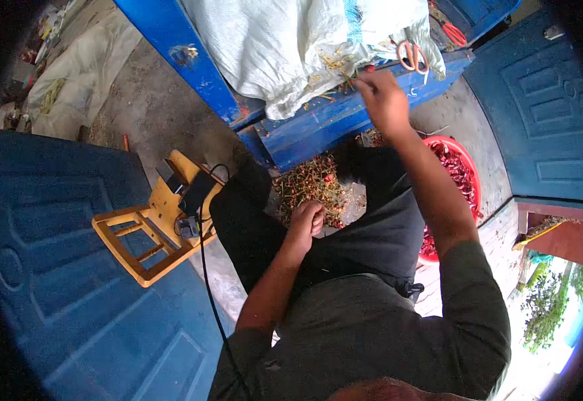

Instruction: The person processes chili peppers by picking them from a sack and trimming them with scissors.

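Observation:
My right hand is raised at the edge of the blue table, its fingers pinched together. A thin green stalk shows at the fingertips, and a small red piece lies just beyond them. My left hand is curled closed, low between my knees; anything inside it is hidden. Below that hand, a heap of stalks and red bits covers the floor. Beyond my right hand, a white woven sack spreads over the table, with yellowish scraps along its edge. Scissors with pinkish handles rest to the right of my right hand.
A red basin of dark red chili peppers stands on the floor at my right, partly behind my arm. A yellow wooden stool with black devices and a cable is at my left. Blue panelled doors flank both sides. Red-handled pliers lie on the table.

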### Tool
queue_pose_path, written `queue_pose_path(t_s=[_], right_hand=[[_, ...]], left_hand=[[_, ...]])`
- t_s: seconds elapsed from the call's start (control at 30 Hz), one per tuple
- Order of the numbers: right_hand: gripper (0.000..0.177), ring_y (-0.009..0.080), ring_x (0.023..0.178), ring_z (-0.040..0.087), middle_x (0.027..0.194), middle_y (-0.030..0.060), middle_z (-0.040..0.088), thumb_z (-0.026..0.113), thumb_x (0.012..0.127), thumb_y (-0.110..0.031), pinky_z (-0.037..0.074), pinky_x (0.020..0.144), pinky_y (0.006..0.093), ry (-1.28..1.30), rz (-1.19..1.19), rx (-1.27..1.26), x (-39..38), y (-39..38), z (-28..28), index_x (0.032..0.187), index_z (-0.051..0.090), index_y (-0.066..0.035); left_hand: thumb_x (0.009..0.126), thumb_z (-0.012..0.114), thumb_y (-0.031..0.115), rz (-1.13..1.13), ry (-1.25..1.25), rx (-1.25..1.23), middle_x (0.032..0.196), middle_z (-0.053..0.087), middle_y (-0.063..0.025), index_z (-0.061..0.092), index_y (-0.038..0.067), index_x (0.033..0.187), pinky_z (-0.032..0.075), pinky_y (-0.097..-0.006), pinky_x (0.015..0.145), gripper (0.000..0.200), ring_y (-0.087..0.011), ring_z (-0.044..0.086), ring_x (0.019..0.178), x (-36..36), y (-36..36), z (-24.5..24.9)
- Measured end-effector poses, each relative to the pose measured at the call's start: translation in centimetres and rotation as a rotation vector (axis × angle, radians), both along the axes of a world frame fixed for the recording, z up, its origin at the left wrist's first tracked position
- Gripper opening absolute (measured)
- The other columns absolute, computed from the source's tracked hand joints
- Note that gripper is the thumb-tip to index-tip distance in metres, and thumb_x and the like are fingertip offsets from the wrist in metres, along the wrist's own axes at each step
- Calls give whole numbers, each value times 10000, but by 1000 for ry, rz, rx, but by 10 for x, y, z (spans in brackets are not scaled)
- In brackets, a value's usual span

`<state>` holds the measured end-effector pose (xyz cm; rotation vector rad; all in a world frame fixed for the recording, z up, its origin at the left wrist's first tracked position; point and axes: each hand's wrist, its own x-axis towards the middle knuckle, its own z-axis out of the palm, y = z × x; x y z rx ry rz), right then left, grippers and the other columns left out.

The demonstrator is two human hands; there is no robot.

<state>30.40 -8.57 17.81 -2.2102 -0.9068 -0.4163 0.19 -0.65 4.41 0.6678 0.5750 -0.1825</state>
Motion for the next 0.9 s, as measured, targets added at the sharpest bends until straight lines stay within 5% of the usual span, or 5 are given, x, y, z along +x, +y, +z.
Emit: queue_pose_path(t_s=[0.3, 0.5, 0.6, 0.63, 0.9], right_hand=[[308, 302, 804, 691, 901, 134, 714, 645, 881, -355, 526, 747, 401, 250, 333, -250, 57, 177, 92, 1039, 675, -92], [275, 186, 867, 590, 981, 20, 630, 461, 1002, -214, 498, 779, 355, 976, 811, 473, 82, 233, 137, 1208, 599, -94], [385, 241, 1141, 583, 1252, 161, 616, 571, 971, -155, 469, 997, 351, 462, 651, -400, 130, 220, 95, 1356, 562, -133], [286, 311, 803, 686, 886, 159, 703, 687, 844, -279, 526, 746, 405, 241, 419, -74, 99, 199, 62, 997, 648, -40], [139, 364, 832, 677, 911, 159, 679, 648, 779, -140, 540, 739, 429, -150, 144, -549, 37, 178, 6, 868, 634, -35]], left_hand=[[984, 541, 220, 88, 27, 12, 593, 402, 40, 591, 60, 898, 280, -263, 452, 189, -66, 339, 486, -3, 15, 13], [976, 549, 222, 50, -16, -44, 586, 402, 41, 592, 56, 859, 263, -265, 437, 207, -62, 337, 477, 1, 16, 16], [974, 539, 215, 66, -13, -30, 587, 404, 44, 581, 57, 850, 264, -260, 439, 205, -62, 333, 475, 2, 18, 23], [974, 536, 213, 70, -3, -4, 589, 403, 46, 577, 59, 849, 265, -258, 440, 202, -61, 330, 475, 0, 20, 26], [977, 525, 208, 49, 1, -14, 593, 394, 53, 539, 83, 834, 264, -257, 451, 190, -61, 325, 476, -1, 19, 24]])
